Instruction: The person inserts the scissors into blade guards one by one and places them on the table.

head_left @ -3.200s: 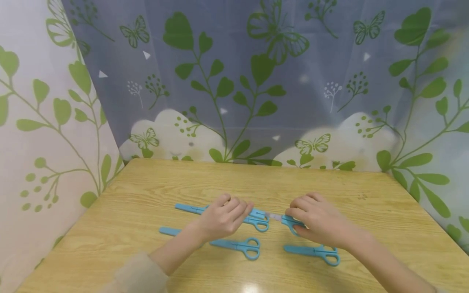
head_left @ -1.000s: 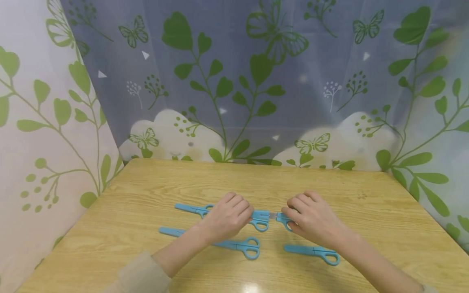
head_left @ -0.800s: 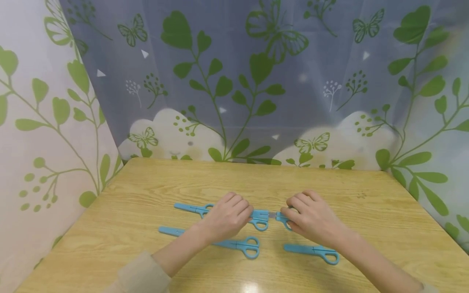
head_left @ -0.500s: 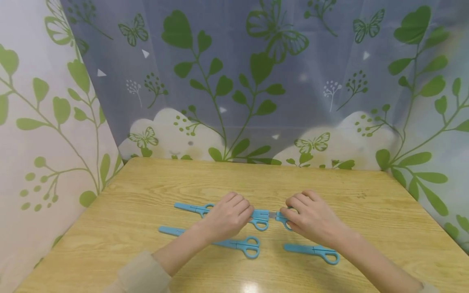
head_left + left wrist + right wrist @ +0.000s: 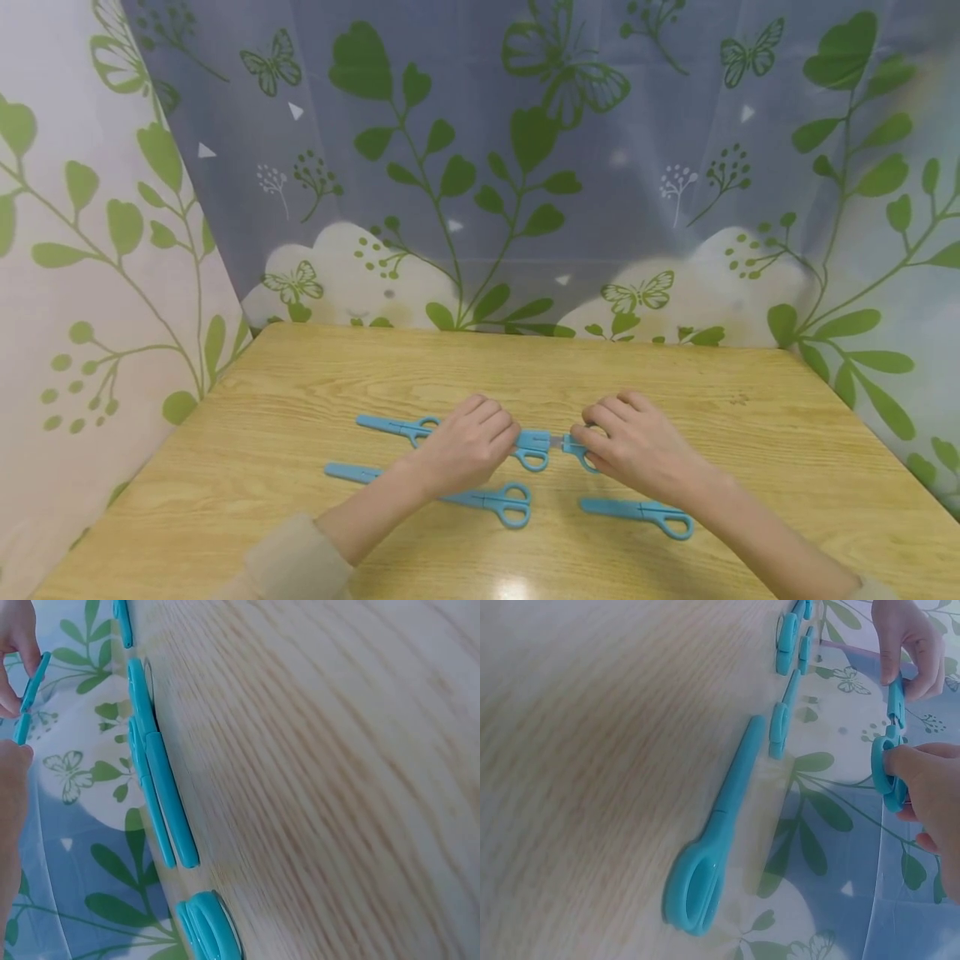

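Note:
My left hand (image 5: 467,442) holds a blue blade cover (image 5: 534,437) between thumb and fingers, above the table. Facing it, my right hand (image 5: 637,437) pinches the blue-handled scissors (image 5: 573,446) by their handles. A short stretch of blade (image 5: 557,442) shows between handles and cover, its tip inside the cover. The right wrist view shows the cover (image 5: 896,697) and the scissors' finger loop (image 5: 881,771) in line, raised off the tabletop. Behind the cover, in the head view, a finger loop (image 5: 532,460) of another pair shows, the rest of it hidden by my left hand.
Several similar blue scissors in covers lie on the wooden table (image 5: 300,375): one pair at the far left (image 5: 390,426), one in the near middle (image 5: 506,505), one at the near right (image 5: 637,510). A blue tip (image 5: 348,472) shows beside my left forearm. Printed curtains surround the table.
Since about three seconds ago, my right hand has moved left with the scissors, and less blade shows outside the cover. Over the last second both hands stay almost still.

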### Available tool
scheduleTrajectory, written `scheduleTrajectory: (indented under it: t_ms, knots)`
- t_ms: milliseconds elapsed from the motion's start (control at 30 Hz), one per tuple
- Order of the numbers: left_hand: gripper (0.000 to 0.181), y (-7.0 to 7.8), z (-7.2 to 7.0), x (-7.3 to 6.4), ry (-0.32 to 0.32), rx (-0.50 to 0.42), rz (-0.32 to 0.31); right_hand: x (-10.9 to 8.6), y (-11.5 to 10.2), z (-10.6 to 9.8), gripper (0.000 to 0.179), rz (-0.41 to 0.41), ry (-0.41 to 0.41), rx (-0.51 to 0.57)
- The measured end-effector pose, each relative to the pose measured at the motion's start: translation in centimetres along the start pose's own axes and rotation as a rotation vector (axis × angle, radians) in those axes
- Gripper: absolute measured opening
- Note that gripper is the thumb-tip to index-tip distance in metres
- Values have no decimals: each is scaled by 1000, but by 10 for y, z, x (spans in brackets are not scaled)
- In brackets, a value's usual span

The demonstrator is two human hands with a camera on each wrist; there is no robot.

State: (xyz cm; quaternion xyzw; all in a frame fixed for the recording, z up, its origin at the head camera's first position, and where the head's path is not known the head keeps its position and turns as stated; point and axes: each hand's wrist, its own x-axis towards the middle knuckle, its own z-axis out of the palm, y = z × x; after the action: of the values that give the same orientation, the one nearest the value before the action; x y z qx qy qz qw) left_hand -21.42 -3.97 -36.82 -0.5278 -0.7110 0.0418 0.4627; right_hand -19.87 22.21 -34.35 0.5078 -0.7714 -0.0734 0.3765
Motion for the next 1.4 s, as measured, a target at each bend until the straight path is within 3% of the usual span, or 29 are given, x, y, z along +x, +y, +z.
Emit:
scheduleTrajectory:
  t_ms: [200, 467, 733, 1400]
  knots:
    - [9, 1, 2, 0, 16, 6, 15, -3, 0, 0, 44, -6, -6, -4]
    - [10, 4, 2, 0, -17, 0, 8, -4, -1, 1, 45, -11, -4, 1]
    - [7, 4, 3, -1, 6, 15, 21, -3, 0, 3, 43, -9, 3, 11]
    - [20, 5, 2, -1, 7, 0, 18, -2, -2, 6, 39, -10, -34, 11]
